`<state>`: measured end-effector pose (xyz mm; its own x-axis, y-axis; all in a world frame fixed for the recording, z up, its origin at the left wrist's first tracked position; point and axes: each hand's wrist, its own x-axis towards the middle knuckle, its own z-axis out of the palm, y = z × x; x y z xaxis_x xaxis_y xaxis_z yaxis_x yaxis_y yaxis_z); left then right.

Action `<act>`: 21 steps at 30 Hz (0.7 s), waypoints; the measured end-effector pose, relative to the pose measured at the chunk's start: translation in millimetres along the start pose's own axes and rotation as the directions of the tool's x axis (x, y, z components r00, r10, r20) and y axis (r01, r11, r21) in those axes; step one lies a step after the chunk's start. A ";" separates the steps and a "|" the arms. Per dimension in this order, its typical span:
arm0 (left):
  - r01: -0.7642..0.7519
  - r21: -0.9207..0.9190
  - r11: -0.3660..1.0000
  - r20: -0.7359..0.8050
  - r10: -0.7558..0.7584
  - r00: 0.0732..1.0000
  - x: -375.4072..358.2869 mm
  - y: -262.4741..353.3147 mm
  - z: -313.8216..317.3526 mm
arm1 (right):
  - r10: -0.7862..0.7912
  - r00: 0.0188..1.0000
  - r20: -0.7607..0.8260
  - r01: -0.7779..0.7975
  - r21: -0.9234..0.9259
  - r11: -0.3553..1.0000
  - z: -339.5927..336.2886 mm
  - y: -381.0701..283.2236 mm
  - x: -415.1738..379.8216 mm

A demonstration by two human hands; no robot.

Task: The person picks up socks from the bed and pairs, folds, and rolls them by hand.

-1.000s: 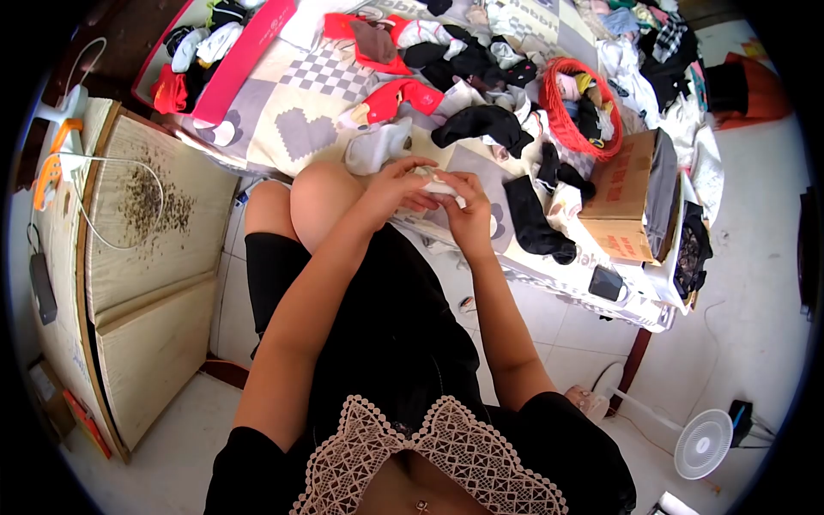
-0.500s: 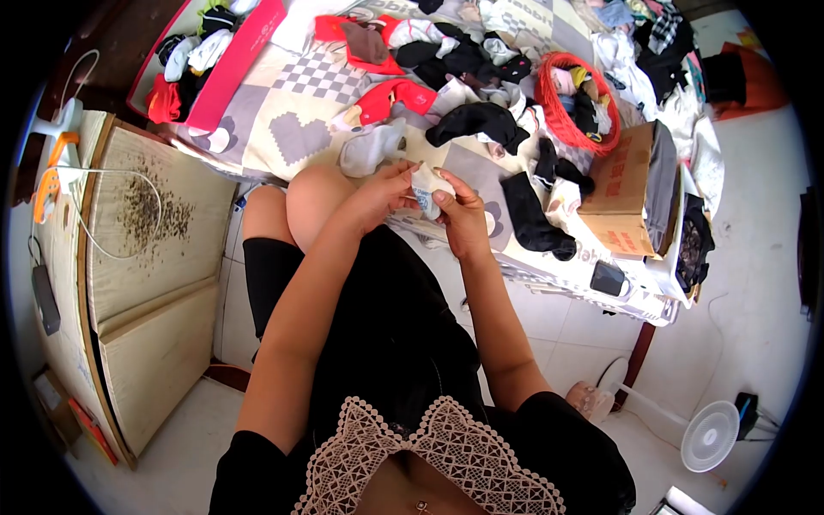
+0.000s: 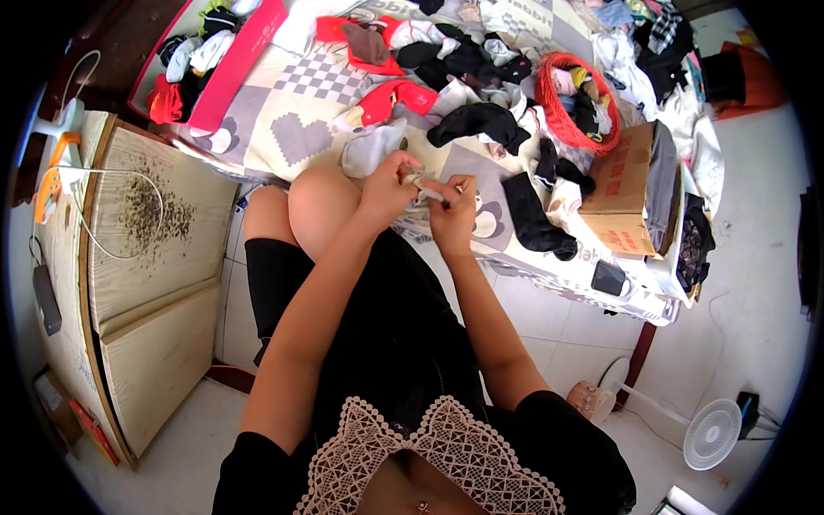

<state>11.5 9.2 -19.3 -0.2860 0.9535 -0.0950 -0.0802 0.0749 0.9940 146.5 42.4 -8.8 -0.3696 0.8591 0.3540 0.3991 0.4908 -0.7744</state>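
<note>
Above the bed edge, in front of my knees, a small white sock [image 3: 427,194] is bunched between my two hands. My left hand [image 3: 390,187] is closed, pinching one end with thumb and fingertips. Curled fingers of my right hand [image 3: 454,210] grip the other end; part of the sock is hidden behind them. Just beyond my left hand lies a white sock [image 3: 371,148] on the sheet. A black sock [image 3: 476,125] rests farther back, and another long black sock [image 3: 536,216] lies to the right.
A pink box [image 3: 230,86] of rolled socks stands at the back left. On the right are a red basket [image 3: 547,99] with socks, a cardboard box [image 3: 615,189] and a phone [image 3: 608,278]. Mixed socks cover the bed's far part. A wooden cabinet [image 3: 154,343] stands left; a fan [image 3: 711,434] right.
The sock was spread with blue print showing; now it is bunched smaller between my fingers. My left hand has shifted slightly right, and my right hand has turned with its fingers curled.
</note>
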 end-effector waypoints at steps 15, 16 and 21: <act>0.308 -0.338 0.889 0.150 -0.273 0.950 -0.5 19.5 -3.0 | -0.140 0.987 0.081 0.132 0.095 0.987 -8.4 -8.8 5.1; 0.311 -0.303 0.901 0.182 -0.265 0.947 -0.2 19.3 -3.2 | 0.018 0.996 0.086 -0.050 0.387 0.921 -8.7 -9.8 2.7; 0.177 -0.308 0.935 0.208 -0.116 0.971 -0.1 11.1 -4.1 | 0.307 0.945 0.114 -0.294 0.710 0.640 -7.5 -0.5 2.2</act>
<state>6.7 8.8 -8.5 -0.0700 0.9782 -0.1957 -0.4201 0.1491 0.8952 151.8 45.1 -3.7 -0.3223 0.9459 0.0369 -0.2316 -0.0410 -0.9720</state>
